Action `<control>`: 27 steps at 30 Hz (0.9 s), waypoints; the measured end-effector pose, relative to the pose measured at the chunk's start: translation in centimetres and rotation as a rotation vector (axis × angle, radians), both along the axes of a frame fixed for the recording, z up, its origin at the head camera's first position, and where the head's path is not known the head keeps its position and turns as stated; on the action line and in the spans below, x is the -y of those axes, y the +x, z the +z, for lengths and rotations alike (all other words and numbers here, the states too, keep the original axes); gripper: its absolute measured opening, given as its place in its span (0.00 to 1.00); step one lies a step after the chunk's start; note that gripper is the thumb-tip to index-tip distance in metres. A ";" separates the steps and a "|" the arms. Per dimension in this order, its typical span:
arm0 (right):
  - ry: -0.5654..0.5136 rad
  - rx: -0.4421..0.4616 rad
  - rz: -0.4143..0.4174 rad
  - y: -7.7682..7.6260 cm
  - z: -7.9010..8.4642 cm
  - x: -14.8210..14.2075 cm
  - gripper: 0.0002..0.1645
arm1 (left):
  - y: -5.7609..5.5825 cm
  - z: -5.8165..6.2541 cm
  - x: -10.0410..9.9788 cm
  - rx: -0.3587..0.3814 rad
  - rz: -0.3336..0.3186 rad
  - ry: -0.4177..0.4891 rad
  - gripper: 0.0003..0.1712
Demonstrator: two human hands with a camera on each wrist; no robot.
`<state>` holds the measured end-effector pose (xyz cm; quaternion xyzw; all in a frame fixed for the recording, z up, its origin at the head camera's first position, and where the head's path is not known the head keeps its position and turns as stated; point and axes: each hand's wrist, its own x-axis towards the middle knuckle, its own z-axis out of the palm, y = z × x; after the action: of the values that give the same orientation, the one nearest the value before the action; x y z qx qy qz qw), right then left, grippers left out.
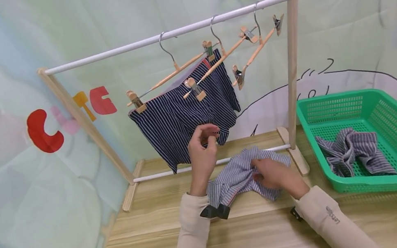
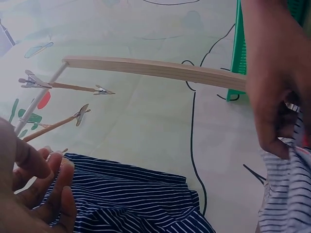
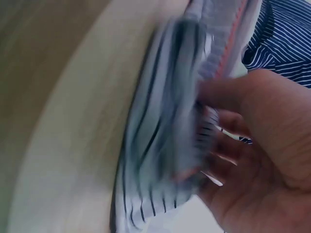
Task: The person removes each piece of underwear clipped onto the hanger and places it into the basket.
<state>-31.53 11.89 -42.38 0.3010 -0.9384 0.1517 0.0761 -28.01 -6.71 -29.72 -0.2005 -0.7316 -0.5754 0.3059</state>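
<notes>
- Head view, left: the worktop's (image 1: 154,245) left edge shows beyond the rack's (image 1: 293,66) left foot; bare wood runs from there to the loose cloth, leaving open room.
- Navy striped shorts (image 1: 168,119) hang from the leftmost hanger (image 1: 177,70), clipped at both ends of the waist: one garment looks done.
- Left hand (image 1: 203,152) is raised before these shorts, fingers loosely curled, holding nothing visible.
- Middle hanger (image 1: 224,59) and right hanger (image 1: 257,51) carry no garment, so by the look of it two places remain.
- Grey striped garment (image 1: 234,173) lies rumpled on the worktop toward its back edge, against the rack's lower bar; the right hand (image 1: 273,172) pinches it, fingers narrow on a fold. It seems the piece in progress.
- Green basket (image 1: 396,186) stands just beside the rack's right foot, leaving little room between; inside, near its left wall, another striped garment (image 1: 369,148) is left to do.
</notes>
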 end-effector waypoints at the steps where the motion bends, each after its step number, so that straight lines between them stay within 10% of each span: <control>1: -0.033 -0.019 0.001 -0.1 -0.1 0.0 0.11 | 0.0 0.0 0.0 -0.003 -0.003 0.000 0.12; 11: -0.179 -0.087 -0.003 -0.2 0.2 0.3 0.07 | 0.1 0.1 0.0 0.000 0.002 -0.007 0.12; 27: -0.469 -0.123 -0.269 -0.3 1.5 0.4 0.07 | 0.2 0.2 0.2 -0.027 0.008 0.009 0.12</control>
<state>-31.79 11.49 -40.87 0.1565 -0.9027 0.3349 0.2202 -27.77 -6.96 -29.48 -0.2038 -0.7256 -0.5747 0.3189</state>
